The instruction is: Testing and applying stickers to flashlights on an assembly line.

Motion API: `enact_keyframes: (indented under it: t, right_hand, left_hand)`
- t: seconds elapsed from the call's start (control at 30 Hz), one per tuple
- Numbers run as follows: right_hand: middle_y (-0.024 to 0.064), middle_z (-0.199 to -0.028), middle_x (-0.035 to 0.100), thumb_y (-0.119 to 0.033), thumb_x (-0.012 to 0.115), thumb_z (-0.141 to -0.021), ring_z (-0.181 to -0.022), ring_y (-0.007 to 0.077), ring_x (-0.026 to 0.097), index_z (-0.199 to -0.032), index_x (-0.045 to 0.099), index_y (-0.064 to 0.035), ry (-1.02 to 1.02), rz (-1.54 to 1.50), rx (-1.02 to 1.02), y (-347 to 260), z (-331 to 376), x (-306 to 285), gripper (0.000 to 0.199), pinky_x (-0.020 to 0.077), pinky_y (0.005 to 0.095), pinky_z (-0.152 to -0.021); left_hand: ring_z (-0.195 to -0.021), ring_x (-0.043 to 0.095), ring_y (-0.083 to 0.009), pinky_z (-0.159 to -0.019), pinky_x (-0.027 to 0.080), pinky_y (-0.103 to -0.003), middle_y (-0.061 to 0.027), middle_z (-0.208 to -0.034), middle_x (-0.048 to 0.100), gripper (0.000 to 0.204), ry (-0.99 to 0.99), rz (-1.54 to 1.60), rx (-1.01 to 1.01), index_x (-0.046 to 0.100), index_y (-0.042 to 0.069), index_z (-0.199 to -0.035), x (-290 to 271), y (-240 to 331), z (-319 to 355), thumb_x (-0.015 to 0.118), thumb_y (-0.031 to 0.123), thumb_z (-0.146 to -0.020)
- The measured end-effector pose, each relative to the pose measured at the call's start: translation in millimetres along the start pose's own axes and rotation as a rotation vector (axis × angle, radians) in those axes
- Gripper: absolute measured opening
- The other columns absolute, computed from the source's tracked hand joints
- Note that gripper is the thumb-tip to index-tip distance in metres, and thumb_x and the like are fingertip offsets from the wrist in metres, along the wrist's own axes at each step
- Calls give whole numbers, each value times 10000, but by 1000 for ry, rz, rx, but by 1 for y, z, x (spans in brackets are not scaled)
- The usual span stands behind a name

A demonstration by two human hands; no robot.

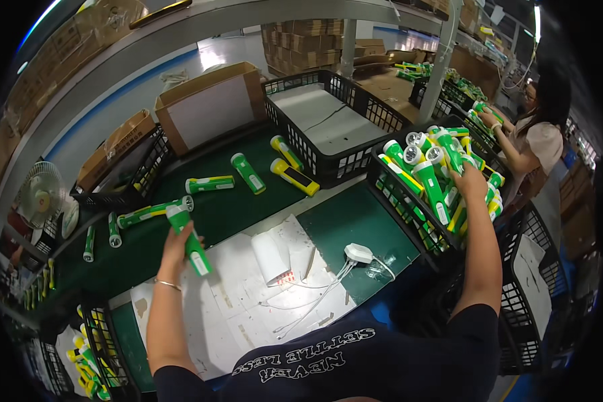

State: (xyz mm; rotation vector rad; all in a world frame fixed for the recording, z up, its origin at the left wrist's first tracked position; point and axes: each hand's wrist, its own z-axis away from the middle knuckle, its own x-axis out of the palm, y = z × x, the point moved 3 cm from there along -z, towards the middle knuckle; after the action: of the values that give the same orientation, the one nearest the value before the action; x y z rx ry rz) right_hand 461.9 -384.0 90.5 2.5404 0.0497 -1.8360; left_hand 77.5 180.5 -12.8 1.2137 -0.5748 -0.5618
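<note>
My left hand (175, 245) is wrapped round a green and white flashlight (195, 252), held over the left part of the white work sheet (231, 321). Off to the right, my right hand (472, 182) reaches onto a black basket (409, 213) heaped with green and yellow flashlights. Its fingers close on a green flashlight (450, 150) at the top of the heap; the fingertips are partly hidden. Between my hands, a curled white sheet (269, 258) stands on the work sheet. Right of it lies a white plug adapter (359, 253) with thin white cables.
Several flashlights lie along the green belt (214, 164) beyond the work sheet. A black crate (301, 144) and an open cardboard box (211, 107) stand at the back. A small fan (41, 194) is at far left. A co-worker (536, 144) handles flashlights at right.
</note>
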Motion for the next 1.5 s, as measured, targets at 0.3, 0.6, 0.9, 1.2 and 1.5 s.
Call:
enact_keyframes:
  t: [0.3,0.6,0.9,1.2,1.5]
  right_hand:
    - [193,-1095,588,-571,516,-795,-970,346,579,-1184,528,-39,211,-36,-38,5,46,6,659,472,444,-780]
    - [101,-946,629,-333,643,-788,-861,259,618,-1076,593,-83,-45,-688,-623,-147,170,-36,385,481,338,-739]
    - [107,-822,628,-329,616,-802,-730,268,619,-905,629,-66,-593,-863,-1038,-225,268,-19,282,492,350,-638]
    - [3,-673,526,-317,562,-869,-407,42,273,-948,558,-60,-2075,-1355,-257,-241,366,45,269,182,221,-373]
    - [39,-827,601,-227,552,-853,-415,38,391,-1007,521,-73,-2441,-1562,13,-224,375,37,220,316,170,-366]
  left_hand:
    - [-808,604,-242,-725,522,-409,-146,-1022,588,409,-524,732,-520,491,62,-1164,104,-82,93,472,381,-909]
    - [-661,545,-151,-576,488,-278,-77,-803,557,405,-241,656,-345,490,50,-1048,122,-77,117,459,432,-914]
    - [-621,558,-180,-545,494,-303,-90,-769,565,391,-350,664,-295,509,52,-1002,127,-78,125,443,429,-922]
    - [-1053,541,-275,-924,437,-472,-150,-1148,532,469,-427,748,-245,431,67,-1244,139,-78,132,412,418,-933]
    - [-1009,569,-251,-952,392,-525,-89,-1085,582,539,-728,991,-315,435,198,-1276,134,-85,99,651,324,-799]
